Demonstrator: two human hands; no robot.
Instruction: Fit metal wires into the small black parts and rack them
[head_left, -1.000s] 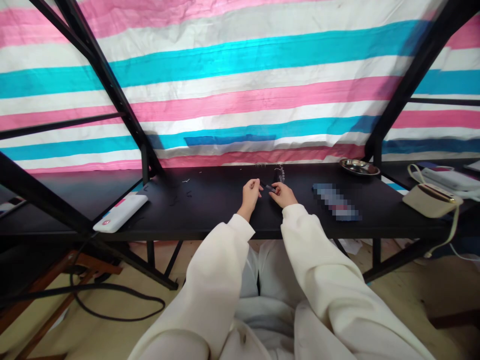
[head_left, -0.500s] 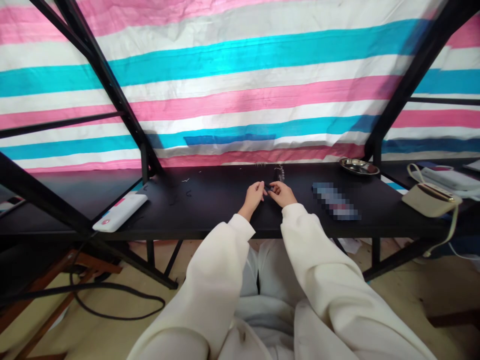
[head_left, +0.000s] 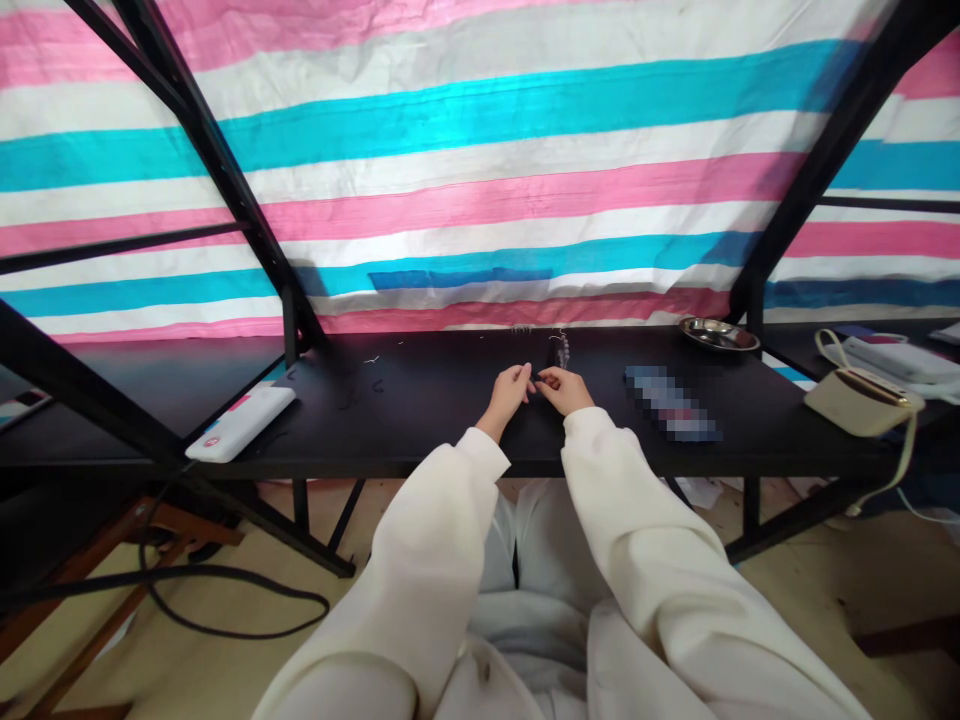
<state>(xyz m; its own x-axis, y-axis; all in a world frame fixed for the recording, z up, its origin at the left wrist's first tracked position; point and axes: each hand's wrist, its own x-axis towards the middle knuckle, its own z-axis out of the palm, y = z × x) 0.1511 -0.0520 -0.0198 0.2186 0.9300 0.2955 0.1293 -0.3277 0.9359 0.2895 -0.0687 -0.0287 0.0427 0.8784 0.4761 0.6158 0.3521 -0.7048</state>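
Over the middle of the black table [head_left: 435, 430], my left hand [head_left: 511, 388] is closed, with thumb and fingers pinched together. My right hand [head_left: 564, 389] faces it a small gap away, its fingertips also in a pinch. Whatever lies between the fingertips is dark and too small to name against the black surface. Just behind my right hand lies a string of clear beads [head_left: 563, 348], curving beside a dark, narrow object. A short row of small beads or coils [head_left: 520, 329] sits at the table's back edge.
A white case with a pink patch [head_left: 244, 425] lies at left. Thin scraps [head_left: 371, 359] are scattered nearby. To the right are a blurred-out flat item [head_left: 673, 402], a shiny metal dish [head_left: 720, 335] and a cream handbag [head_left: 862, 400]. Black frame bars slope up both sides before a striped sheet [head_left: 510, 200].
The dark piece that showed between my fingertips is now hardly visible. My right fingers have shifted very slightly; both hands otherwise stay in place.
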